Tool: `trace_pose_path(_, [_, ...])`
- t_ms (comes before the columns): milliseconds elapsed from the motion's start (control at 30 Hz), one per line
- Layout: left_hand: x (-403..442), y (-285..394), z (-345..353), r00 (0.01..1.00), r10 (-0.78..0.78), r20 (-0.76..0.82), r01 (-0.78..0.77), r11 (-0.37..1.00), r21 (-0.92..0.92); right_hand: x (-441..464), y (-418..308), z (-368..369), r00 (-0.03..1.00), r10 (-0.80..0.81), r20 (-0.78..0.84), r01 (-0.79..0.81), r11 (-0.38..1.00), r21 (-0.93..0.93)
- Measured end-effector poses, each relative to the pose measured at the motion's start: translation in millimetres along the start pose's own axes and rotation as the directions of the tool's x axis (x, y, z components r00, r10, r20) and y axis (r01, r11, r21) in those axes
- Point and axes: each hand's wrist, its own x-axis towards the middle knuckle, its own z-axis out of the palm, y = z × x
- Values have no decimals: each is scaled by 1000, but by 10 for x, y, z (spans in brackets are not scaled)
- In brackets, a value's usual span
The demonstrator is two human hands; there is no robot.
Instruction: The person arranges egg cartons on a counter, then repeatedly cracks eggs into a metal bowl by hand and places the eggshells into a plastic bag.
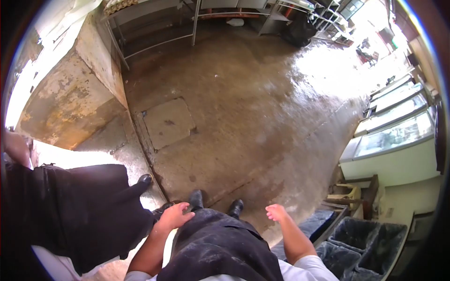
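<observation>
My left hand hangs in front of my left hip, beside the dark apron I wear. Its thumb and fingers are apart and nothing shows in them. On the other side, my right hand is held out over the floor, away from the apron. Its fingers are loosely bent, with nothing visible between them. White powdery smudges mark the apron. Below it, my dark shoes stand on the wet brown floor.
A person in dark clothing stands close on my left, by a peeling wall corner. Bins lined with black bags and a glass-topped chest freezer are at right. A floor hatch lies ahead; a black bag sits farther back.
</observation>
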Motion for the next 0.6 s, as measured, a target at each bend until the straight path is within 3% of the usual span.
trace_pose_path(167, [8, -35, -18, 1000, 1, 8, -1, 1000, 11, 35, 199, 30, 997, 74, -7, -74, 997, -4])
trace_pose_path(600, [-22, 78, -67, 999, -2, 44, -2, 995, 95, 48, -236, 40, 995, -96, -11, 97, 994, 56])
